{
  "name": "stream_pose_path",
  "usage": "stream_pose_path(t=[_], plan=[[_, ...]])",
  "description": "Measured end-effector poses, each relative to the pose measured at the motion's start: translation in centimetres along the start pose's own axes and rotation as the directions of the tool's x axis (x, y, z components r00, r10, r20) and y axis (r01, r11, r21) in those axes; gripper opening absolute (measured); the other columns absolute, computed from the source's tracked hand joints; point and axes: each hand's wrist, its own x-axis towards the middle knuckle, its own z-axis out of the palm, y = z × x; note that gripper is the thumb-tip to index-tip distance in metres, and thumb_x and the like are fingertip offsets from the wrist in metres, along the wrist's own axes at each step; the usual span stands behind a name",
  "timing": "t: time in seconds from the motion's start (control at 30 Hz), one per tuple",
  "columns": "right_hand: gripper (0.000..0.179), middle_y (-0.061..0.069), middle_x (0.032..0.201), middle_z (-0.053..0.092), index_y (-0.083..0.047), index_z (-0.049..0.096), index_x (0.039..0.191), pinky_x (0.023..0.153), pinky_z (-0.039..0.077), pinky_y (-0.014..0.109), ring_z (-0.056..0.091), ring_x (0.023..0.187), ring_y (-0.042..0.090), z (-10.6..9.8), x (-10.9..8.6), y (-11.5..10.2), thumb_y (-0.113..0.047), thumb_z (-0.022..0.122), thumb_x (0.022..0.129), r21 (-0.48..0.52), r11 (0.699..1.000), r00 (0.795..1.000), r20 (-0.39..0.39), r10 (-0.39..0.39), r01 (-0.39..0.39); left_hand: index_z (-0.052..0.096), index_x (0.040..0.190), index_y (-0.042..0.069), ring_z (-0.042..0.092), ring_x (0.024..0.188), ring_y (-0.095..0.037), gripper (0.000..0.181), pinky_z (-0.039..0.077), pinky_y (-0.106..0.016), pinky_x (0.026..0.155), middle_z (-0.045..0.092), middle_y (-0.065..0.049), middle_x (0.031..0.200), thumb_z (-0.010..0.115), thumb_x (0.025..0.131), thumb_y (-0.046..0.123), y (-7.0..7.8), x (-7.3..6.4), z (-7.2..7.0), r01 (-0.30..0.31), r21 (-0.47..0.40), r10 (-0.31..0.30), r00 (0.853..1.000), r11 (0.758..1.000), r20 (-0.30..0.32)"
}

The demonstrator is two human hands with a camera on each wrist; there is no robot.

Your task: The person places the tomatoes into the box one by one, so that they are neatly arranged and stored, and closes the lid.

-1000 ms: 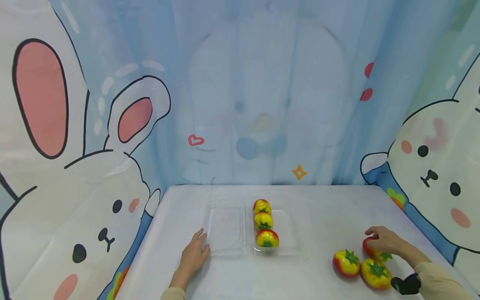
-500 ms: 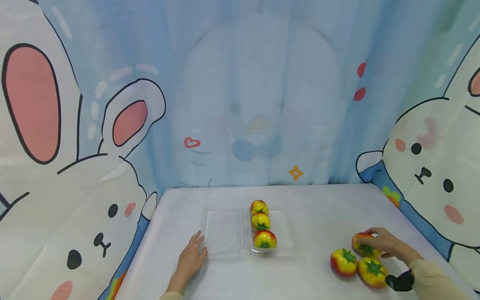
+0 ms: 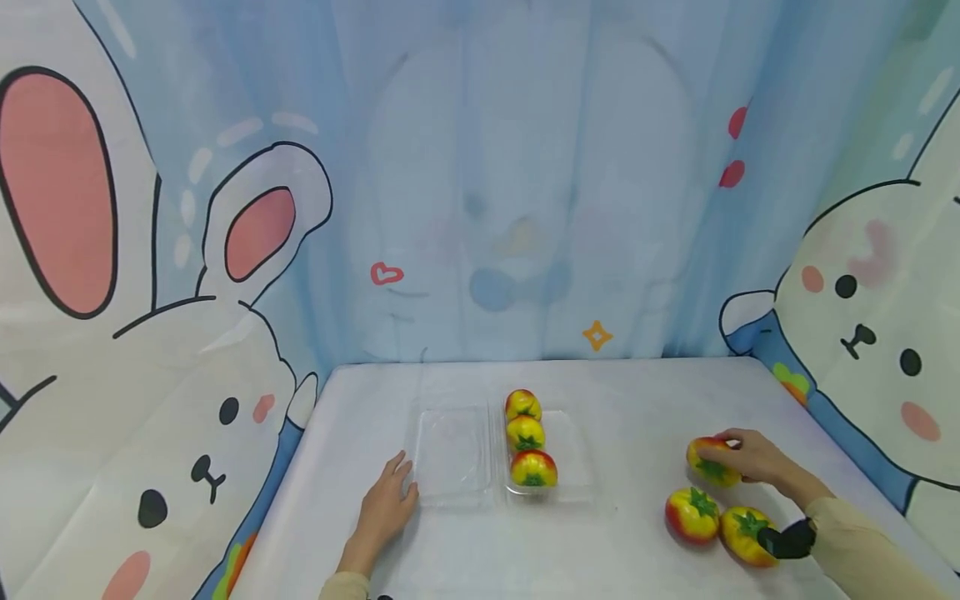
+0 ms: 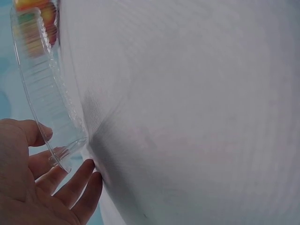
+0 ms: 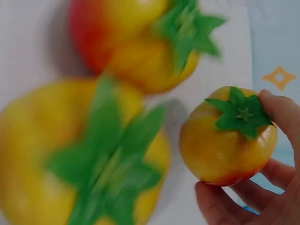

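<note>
My right hand (image 3: 757,457) grips a yellow-and-red persimmon-like fruit (image 5: 227,140) with a green leafy top, thumb on one side and fingers on the other. Close to it on the table are two similar fruits, one to the left (image 3: 692,515) and one nearer the wrist (image 3: 744,535). On the left, my left hand (image 3: 384,510) rests with loosely bent fingers at the edge of a clear plastic container (image 4: 47,93). Its fingertips touch the cloth and the container's corner, without a visible grip. Three such fruits (image 3: 533,469) stand in a row in the container's right half.
A white cloth covers the table (image 3: 600,550). Behind it hangs a pale blue curtain (image 3: 517,167) with printed rabbits at both sides. A dark strap-like object (image 3: 787,540) sits at the right wrist.
My right hand has closed round the far fruit of the right-hand group and moved it left and away from the other two. The left hand stays at the container's edge.
</note>
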Motion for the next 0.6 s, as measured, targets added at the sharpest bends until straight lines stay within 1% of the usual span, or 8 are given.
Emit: stream_pose_path(t=[0.1,0.33,0.53,0.6], plan=[[0.083,0.038,0.115,0.051,0.018,0.042,0.128,0.076,0.058,0.042,0.056,0.095,0.037,0.3,0.7,-1.9,-0.053,0.063,0.092,-0.004,0.999,0.998,-0.033,-0.048,0.048,0.062,0.123,-0.008,0.059,0.117,-0.041,0.037,0.052,-0.052,0.09,0.053,-0.022,0.138,0.061,0.091,0.01,0.0,0.0,0.0,0.0,0.0,0.0,1.0,1.0,-0.004],[0.082,0.036,0.118,0.052,0.014,0.044,0.131,0.074,0.06,0.036,0.06,0.095,0.035,2.2,2.9,-6.6,-0.054,0.065,0.09,0.075,0.991,0.991,-0.083,-0.104,0.11,0.062,0.123,-0.009,0.058,0.117,-0.042,0.038,0.052,-0.052,0.091,0.053,-0.023,0.138,0.061,0.091,0.01,0.2,0.0,-0.3,0.006,0.0,-0.006,1.0,1.0,0.01],[0.081,0.034,0.123,0.05,0.01,0.045,0.133,0.075,0.06,0.036,0.059,0.101,0.038,3.8,5.0,-10.5,-0.055,0.065,0.089,0.134,0.976,0.981,-0.117,-0.157,0.173,0.061,0.124,-0.009,0.057,0.119,-0.042,0.038,0.05,-0.053,0.093,0.052,-0.023,0.139,0.06,0.091,0.01,0.2,0.2,-0.4,0.014,-0.015,-0.014,1.0,1.0,0.019],[0.08,0.034,0.123,0.05,0.01,0.045,0.133,0.076,0.06,0.036,0.059,0.102,0.039,4.1,5.5,-11.9,-0.054,0.065,0.09,0.15,0.97,0.976,-0.125,-0.176,0.194,0.061,0.124,-0.009,0.057,0.119,-0.043,0.038,0.05,-0.054,0.093,0.052,-0.023,0.139,0.06,0.091,0.009,0.3,0.2,-0.5,0.006,-0.022,-0.005,1.0,1.0,0.015]])
